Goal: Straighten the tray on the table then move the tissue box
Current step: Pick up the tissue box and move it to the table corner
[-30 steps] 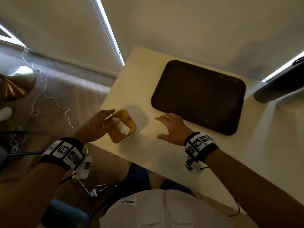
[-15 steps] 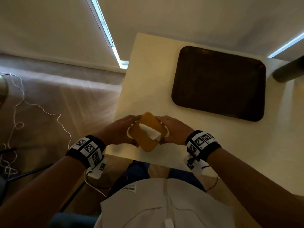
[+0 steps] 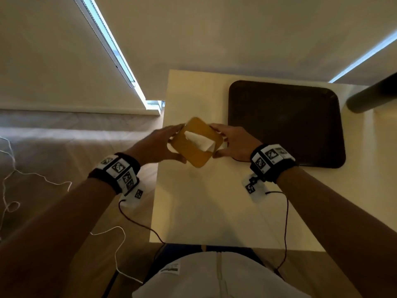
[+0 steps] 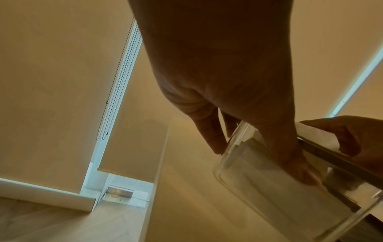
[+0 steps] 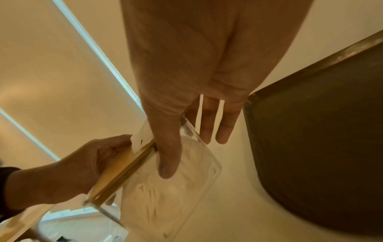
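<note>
Clear-walled, tan-lidded box, white tissue poking out, gripped mid-frame between left hand and right hand; dark rounded tray flat on pale tabletop, upper right.

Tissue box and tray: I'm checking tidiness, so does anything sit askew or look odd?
The tissue box is turned cornerwise to the table edges, held between the left hand and right hand. The tray lies square. Nothing spilled or damaged.

Head overhead; wrist views close-up
</note>
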The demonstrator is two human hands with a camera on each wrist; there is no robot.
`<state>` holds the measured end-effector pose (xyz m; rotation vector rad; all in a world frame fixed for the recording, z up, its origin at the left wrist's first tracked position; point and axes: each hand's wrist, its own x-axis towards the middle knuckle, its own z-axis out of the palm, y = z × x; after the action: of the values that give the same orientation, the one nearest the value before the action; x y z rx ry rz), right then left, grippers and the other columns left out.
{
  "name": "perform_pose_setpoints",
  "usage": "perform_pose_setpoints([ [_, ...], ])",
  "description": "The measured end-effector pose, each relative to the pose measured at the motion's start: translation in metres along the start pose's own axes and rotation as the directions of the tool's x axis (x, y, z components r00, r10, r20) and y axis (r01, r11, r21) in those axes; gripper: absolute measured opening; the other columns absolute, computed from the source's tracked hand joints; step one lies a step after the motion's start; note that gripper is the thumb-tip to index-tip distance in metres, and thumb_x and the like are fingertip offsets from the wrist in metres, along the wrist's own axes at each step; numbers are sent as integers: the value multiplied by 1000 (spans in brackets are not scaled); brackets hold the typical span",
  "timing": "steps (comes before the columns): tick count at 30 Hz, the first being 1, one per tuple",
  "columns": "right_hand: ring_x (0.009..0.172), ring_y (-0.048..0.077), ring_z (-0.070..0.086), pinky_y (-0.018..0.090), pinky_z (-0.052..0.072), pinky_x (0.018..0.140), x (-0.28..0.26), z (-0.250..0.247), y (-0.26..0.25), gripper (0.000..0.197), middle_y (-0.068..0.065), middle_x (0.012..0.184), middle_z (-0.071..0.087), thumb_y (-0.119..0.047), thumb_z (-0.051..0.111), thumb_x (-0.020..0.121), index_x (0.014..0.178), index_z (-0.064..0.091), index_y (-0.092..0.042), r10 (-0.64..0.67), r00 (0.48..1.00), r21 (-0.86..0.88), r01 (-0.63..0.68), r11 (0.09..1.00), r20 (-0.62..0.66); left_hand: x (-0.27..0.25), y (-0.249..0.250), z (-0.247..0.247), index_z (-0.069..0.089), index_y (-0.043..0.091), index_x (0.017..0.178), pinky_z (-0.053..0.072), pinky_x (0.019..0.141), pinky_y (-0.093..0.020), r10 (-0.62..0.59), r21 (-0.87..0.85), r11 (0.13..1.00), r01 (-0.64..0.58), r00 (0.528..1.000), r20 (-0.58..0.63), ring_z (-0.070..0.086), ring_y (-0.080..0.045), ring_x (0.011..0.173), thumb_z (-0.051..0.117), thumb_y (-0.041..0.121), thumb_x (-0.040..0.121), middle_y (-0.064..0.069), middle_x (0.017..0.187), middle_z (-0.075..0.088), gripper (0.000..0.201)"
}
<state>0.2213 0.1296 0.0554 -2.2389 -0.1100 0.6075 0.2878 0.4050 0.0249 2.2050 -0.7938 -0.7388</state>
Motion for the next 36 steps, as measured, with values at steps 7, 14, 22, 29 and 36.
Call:
perform_pose_setpoints([
  [7,120,21,52,26,43,92,88,-57,5,95,8,140,50,-13,87,67,146,34,-18,89,990,5,-89,996,-109,88,-15,-55,42,20,149,56,95,-35,-3,-7,1000,3,997,-79,63,-19,113,91,45,59,-4,134,61,106],
  [14,119,27,54,46,47,99,144,-93,11,95,7,140,51,-17,88,64,144,37,-20,96,990,-76,-104,992,-108,145,-30,-80,43,23,148,46,88,-17,-58,-66,996,53,994,-87,60,-15,113,93,32,63,0,132,62,99],
  [22,123,24,52,46,46,101,157,-94,25,98,3,143,49,-28,87,65,146,33,-25,126,991,-34,-128,991,-54,157,-45,-84,42,23,148,54,94,-26,-71,-49,996,69,997,-41,60,-13,113,92,36,63,0,134,61,100],
  [29,141,26,27,42,32,112,136,-56,17,148,8,159,19,-38,94,52,149,-17,-16,365,926,158,-348,924,-95,161,-46,-89,24,31,156,52,99,-41,-64,-30,997,65,997,38,54,-21,126,92,44,57,-1,148,49,121],
  [36,121,19,49,44,47,99,136,5,1,118,-1,135,50,-39,93,52,143,19,-23,382,832,437,-191,879,-403,163,-37,-88,25,34,154,47,105,-53,-86,1,996,86,994,73,57,-29,126,83,60,52,-4,142,58,120],
])
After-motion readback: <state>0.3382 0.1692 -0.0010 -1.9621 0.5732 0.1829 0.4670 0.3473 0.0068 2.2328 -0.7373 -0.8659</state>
